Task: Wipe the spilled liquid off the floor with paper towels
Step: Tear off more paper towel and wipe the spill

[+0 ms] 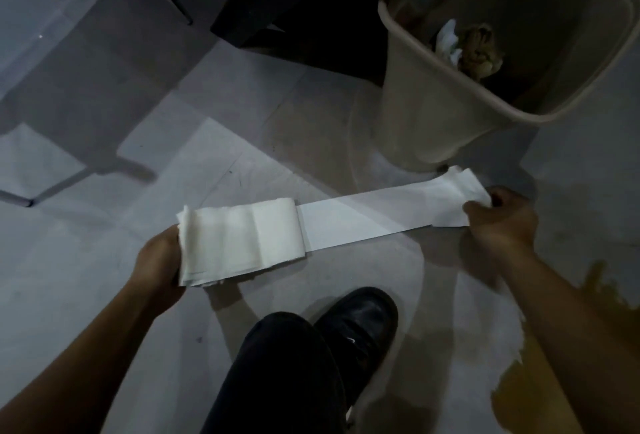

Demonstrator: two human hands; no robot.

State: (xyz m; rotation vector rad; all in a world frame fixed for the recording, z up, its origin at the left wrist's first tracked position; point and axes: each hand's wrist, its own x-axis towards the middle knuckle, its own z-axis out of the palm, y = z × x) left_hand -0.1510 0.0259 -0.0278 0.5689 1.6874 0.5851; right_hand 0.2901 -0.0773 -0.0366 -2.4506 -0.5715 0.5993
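Taking the waste bin [450, 101] as the landmark, the left hand [159, 264] sits well to the near-left of it, fingers closed around the end of a flattened paper towel roll [242, 243], gripping it from the side. From the roll a drawn-out strip [367, 222] runs rightward, passing just in front of the bin's base. The right hand [498, 219] is near the bin's lower right corner, thumb and fingers pinched shut on the strip's crumpled free end.

The spilled liquid [519, 395], a brownish-yellow puddle, lies on the floor [86, 295] well to the near-right of the bin, partly under the right forearm; its far edge is hard to trace in the dim light. A black shoe [360, 326] stands on the near side of the bin, close to the puddle's left margin.

Several risks follow, as judgements. The strip is taut between both hands with no visible tear line, so a careless pull may rip it raggedly or unspool more than is wanted. The thin paper may soak through quickly and shred, smearing the liquid wider. The shoe could step into the puddle and track it. The forearm hangs over the wet patch and could dip into it.
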